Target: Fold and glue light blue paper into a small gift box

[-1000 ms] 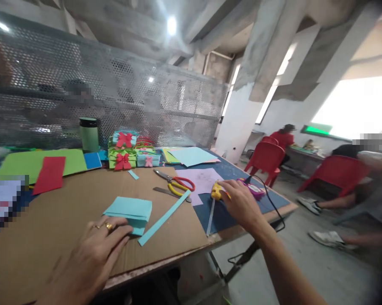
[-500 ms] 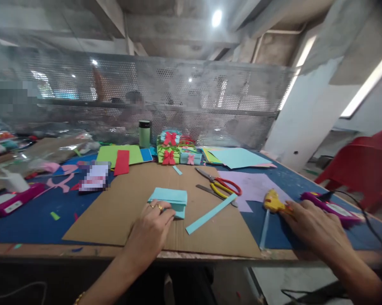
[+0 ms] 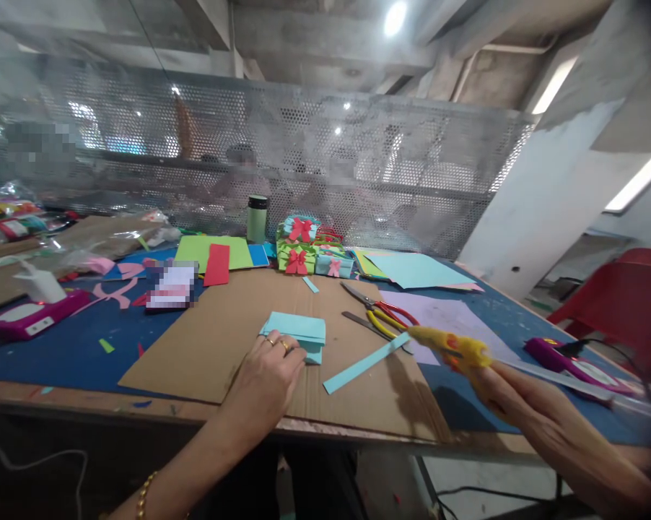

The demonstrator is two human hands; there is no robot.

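A folded light-blue paper piece (image 3: 299,327) lies on the brown cardboard sheet (image 3: 201,354). My left hand (image 3: 271,370) grips its near left edge, fingers curled over it and hiding that corner. To the right, my right hand (image 3: 512,397) is wrapped around a yellow hot glue gun (image 3: 452,348), raised above the table with its nozzle toward the left. A long clear glue stick (image 3: 553,374) sticks out of the gun's back. Between the hands rests a light-blue paper strip (image 3: 358,368). Its upper end meets the scissors (image 3: 393,316) with red and yellow handles.
Behind the cardboard stand small paper boxes with bows (image 3: 297,261) and a green bottle (image 3: 257,220). Paper sheets (image 3: 423,271) are stacked at back right. Purple power strips lie left (image 3: 38,318) and right (image 3: 569,361). A phone (image 3: 171,285) rests at left.
My right hand has lifted the glue gun off the table and turned its nozzle leftward. My left hand stays on the folded paper. The view has shifted slightly.
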